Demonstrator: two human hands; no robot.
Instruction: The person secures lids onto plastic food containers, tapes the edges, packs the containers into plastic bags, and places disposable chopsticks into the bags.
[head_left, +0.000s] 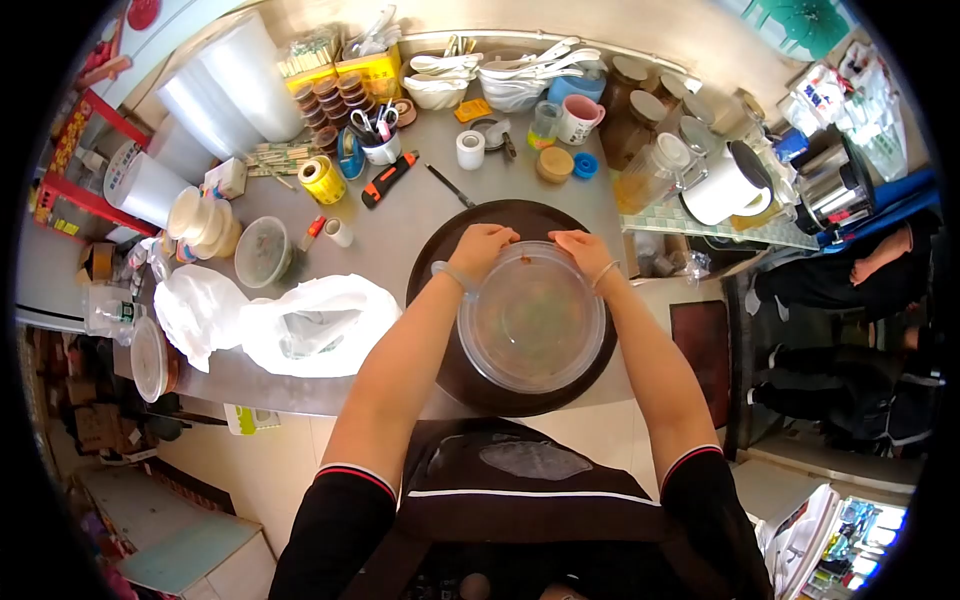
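While a clear round container (535, 330) is steadied at its far rim by both hands, its place is marked by a dark round tray (520, 212) at the near edge of a metal table (400, 225). The left hand (482, 250) is set at the far left of the rim, its fingers curled close together; the right hand (586, 256) is placed opposite, fingers likewise bent inward (whether either is truly clamped cannot be told, the undersides being hidden). Something greenish is seen dimly inside. To the left, a white plastic bag (325, 325) is spread, and an orange-and-black cutter (390, 180) is laid beyond.
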